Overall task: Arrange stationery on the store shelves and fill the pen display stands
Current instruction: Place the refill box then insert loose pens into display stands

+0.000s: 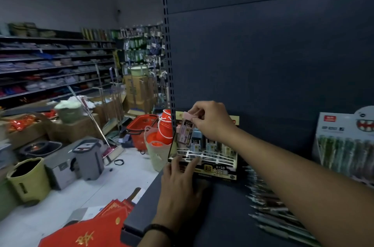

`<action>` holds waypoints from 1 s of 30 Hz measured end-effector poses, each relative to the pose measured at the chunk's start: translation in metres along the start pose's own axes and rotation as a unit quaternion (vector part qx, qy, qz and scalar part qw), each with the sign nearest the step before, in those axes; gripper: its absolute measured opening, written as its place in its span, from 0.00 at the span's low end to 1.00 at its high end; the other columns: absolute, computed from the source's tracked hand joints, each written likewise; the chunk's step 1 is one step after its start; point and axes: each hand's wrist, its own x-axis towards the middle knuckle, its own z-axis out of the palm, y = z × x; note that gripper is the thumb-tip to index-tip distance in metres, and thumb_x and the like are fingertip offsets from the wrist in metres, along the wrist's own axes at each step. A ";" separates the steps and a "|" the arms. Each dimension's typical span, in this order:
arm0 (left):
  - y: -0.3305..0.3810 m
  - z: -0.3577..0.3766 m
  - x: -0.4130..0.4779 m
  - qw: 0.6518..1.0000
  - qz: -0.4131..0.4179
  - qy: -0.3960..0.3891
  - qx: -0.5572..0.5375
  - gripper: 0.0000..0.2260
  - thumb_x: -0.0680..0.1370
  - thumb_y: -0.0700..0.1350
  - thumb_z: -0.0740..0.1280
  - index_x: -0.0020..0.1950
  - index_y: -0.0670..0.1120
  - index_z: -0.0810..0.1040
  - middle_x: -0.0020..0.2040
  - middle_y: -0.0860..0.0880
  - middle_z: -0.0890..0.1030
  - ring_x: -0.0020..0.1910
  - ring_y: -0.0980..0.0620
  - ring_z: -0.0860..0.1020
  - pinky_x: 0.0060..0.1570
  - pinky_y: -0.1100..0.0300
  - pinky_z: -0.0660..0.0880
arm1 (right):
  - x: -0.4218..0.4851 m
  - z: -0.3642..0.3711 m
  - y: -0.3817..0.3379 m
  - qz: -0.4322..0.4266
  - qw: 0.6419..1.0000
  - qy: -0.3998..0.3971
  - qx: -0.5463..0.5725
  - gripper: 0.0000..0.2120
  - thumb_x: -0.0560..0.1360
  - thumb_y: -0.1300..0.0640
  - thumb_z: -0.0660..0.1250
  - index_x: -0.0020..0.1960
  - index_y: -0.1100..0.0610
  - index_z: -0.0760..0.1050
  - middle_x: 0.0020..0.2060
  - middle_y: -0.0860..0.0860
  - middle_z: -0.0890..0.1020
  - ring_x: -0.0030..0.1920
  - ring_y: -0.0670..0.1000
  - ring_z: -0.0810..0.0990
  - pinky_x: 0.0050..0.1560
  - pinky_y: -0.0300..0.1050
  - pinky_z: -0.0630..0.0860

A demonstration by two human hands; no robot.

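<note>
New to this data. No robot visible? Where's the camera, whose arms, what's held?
No robot: a person wears one wide-angle camera on the head, looking down, so both arms are theirs. The right hand pinches a pink-capped pack by its top, at the left end of a display stand on the dark shelf. The left hand rests straight fingers against the stand's front. To the right lie loose pens, with a white pen box behind them.
</note>
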 end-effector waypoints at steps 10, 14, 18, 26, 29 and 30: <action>-0.001 0.007 0.001 0.999 -0.007 0.002 0.034 0.33 0.78 0.68 0.60 0.80 0.70 0.50 0.81 0.48 0.51 0.78 0.42 0.52 0.75 0.42 0.60 | 0.006 0.034 0.016 0.005 1.000 -0.010 -0.011 0.05 0.77 0.61 0.74 0.50 0.53 0.85 0.46 0.46 0.85 0.45 0.43 0.81 0.45 0.32 0.72; 0.000 0.007 0.000 0.999 -0.001 0.016 0.034 0.32 0.78 0.67 0.60 0.79 0.70 0.51 0.79 0.49 0.53 0.76 0.44 0.54 0.74 0.45 0.61 | 0.004 0.036 0.012 -0.039 0.999 -0.007 -0.033 0.05 0.76 0.63 0.72 0.49 0.56 0.85 0.43 0.48 0.86 0.45 0.46 0.82 0.48 0.41 0.80; 0.000 0.007 0.000 0.999 -0.002 0.021 0.034 0.32 0.78 0.67 0.60 0.80 0.69 0.52 0.78 0.49 0.54 0.75 0.43 0.55 0.73 0.45 0.62 | 0.001 0.039 0.005 -0.052 0.997 -0.022 -0.051 0.05 0.77 0.63 0.70 0.48 0.57 0.85 0.43 0.50 0.85 0.45 0.49 0.82 0.49 0.51 0.82; 0.001 0.007 0.000 0.999 -0.004 0.018 0.029 0.32 0.78 0.66 0.61 0.80 0.69 0.53 0.78 0.48 0.54 0.76 0.43 0.54 0.74 0.45 0.62 | 0.004 0.036 -0.003 -0.015 0.997 -0.042 -0.069 0.06 0.77 0.63 0.69 0.48 0.55 0.84 0.44 0.51 0.84 0.46 0.50 0.79 0.47 0.44 0.72; 0.001 0.006 0.000 0.999 0.005 0.030 0.020 0.32 0.77 0.66 0.62 0.80 0.68 0.55 0.78 0.48 0.56 0.76 0.44 0.54 0.75 0.48 0.62 | 0.003 0.038 -0.003 -0.007 0.995 -0.063 -0.080 0.06 0.77 0.64 0.69 0.46 0.54 0.82 0.43 0.50 0.82 0.43 0.49 0.77 0.42 0.41 0.70; 0.001 0.006 0.000 0.999 0.007 0.035 0.017 0.32 0.77 0.65 0.62 0.80 0.67 0.57 0.77 0.48 0.57 0.76 0.45 0.55 0.76 0.48 0.62 | 0.004 0.039 -0.004 -0.007 0.994 -0.065 -0.086 0.06 0.76 0.65 0.69 0.46 0.55 0.82 0.42 0.50 0.81 0.43 0.50 0.77 0.41 0.42 0.71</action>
